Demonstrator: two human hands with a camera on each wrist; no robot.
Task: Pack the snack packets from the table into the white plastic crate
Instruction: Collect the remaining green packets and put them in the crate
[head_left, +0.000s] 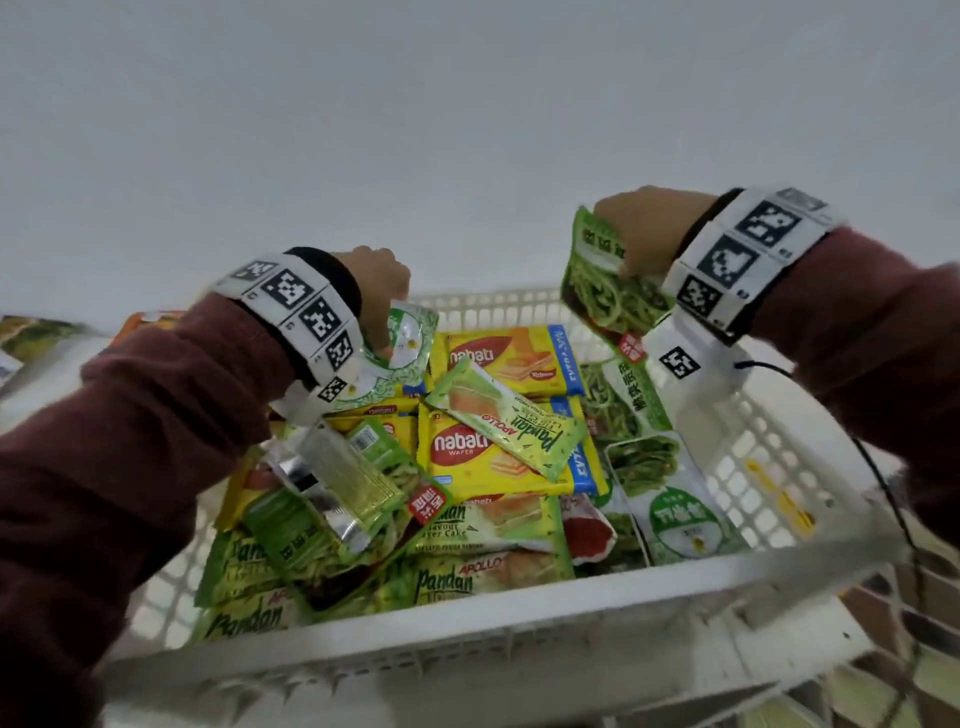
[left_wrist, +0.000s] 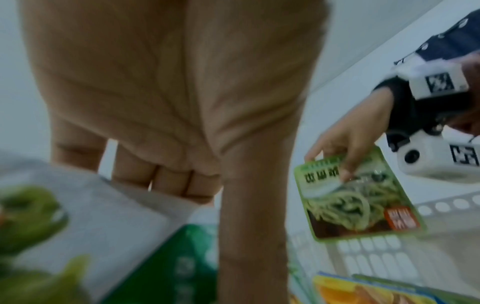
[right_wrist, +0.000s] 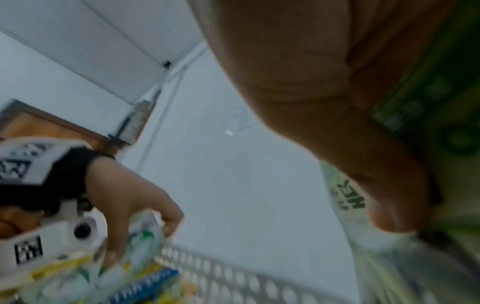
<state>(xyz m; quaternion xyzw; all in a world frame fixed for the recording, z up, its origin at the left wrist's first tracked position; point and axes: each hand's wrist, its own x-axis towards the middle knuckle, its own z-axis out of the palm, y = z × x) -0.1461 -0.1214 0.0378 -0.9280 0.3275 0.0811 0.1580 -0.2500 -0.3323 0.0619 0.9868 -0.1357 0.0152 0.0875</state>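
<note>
crate (head_left: 524, 597): packets piled inside | left hand (head_left: 382, 291) over its left, right hand (head_left: 649, 228) over right

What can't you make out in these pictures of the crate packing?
- Head view: the table on the left is cut off by the edge and the left sleeve, so any remaining packets can't be counted.
- Left wrist view: the packet in the left hand is blurred; its print is unreadable.
- Crate bottom: buried under packets.

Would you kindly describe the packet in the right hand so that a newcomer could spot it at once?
Start at the white plastic crate full of snacks, then look above its far right corner, where the right hand is raised. The green noodle packet hangs from its fingers, clear of the pile, showing noodles and a red label at one lower corner.
</note>
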